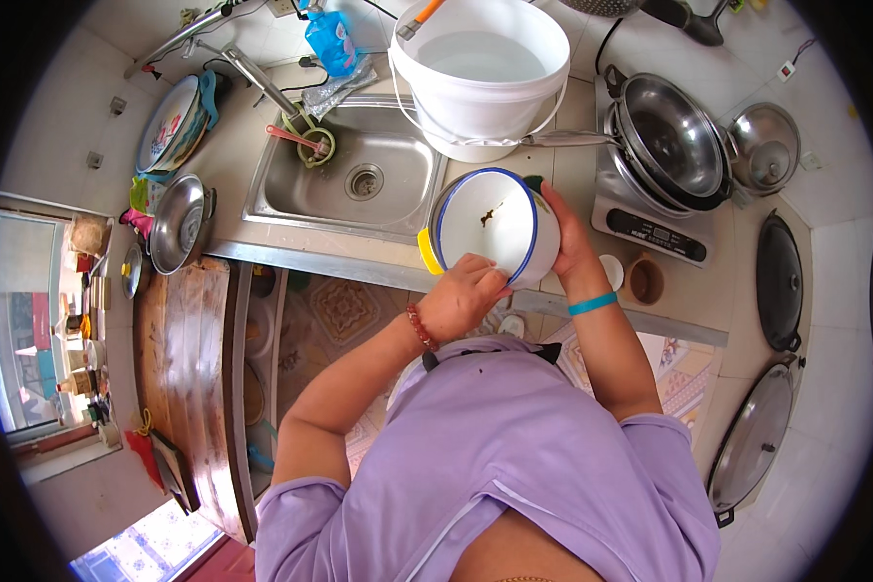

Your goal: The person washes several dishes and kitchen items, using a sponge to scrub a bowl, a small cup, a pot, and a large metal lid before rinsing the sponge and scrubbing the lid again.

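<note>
A white enamel pot with a blue rim [496,218] is tilted so that its mouth shows, with a small dark brown mark inside. The curled fingers of my left hand [465,295] grip its near rim; a red bead bracelet is on that wrist. Around the pot's right outer side is my right hand [571,229], above a turquoise wristband; its fingers are partly hidden. At the pot's left, a yellow handle-like part [428,252] and a greyish curved edge show; what they belong to is unclear.
Beyond the pot stands a white bucket of water [480,94], beside a steel sink [400,174]. Right are stacked pans [669,138] on an induction cooker [655,234], a brown cup [646,280] and large lids [778,280]. A steel pan [180,225] stands left.
</note>
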